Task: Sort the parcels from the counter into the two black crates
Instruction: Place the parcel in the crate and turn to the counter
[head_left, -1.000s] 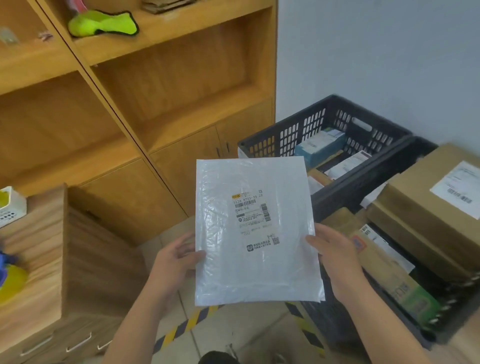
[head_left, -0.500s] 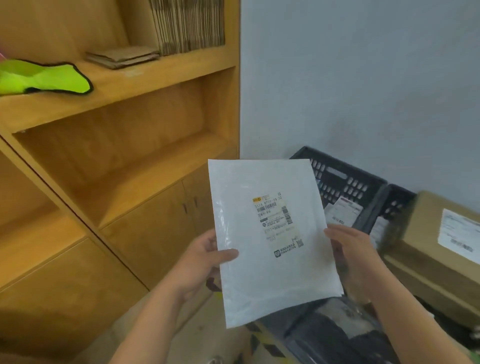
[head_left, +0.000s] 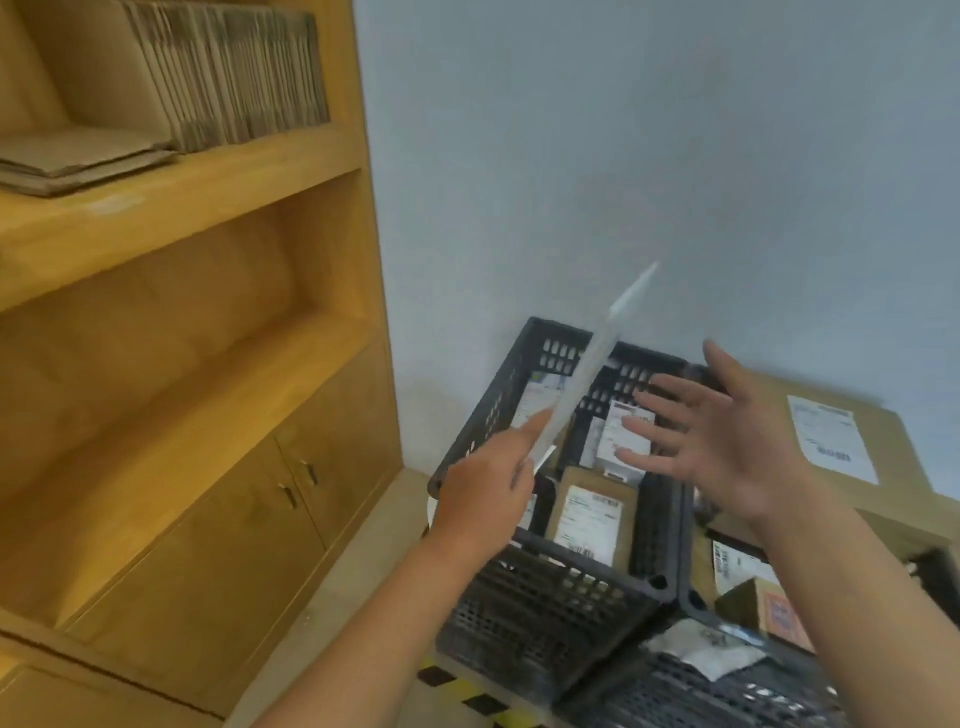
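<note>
We reach our left hand (head_left: 488, 493) forward on a bare forearm, its back toward us. Its fingers are curled round the lower end of the white parcel (head_left: 597, 358), with the forefinger lying along the parcel's edge. Our right hand (head_left: 727, 447) is raised beside it and apart from it, palm turned leftward, fingers spread and straight, holding nothing.

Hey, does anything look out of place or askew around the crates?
The mailer is tilted edge-on over the left crate, held by the left hand alone; the right hand is open beside it. The big box rides above the right crate's rim.
</note>
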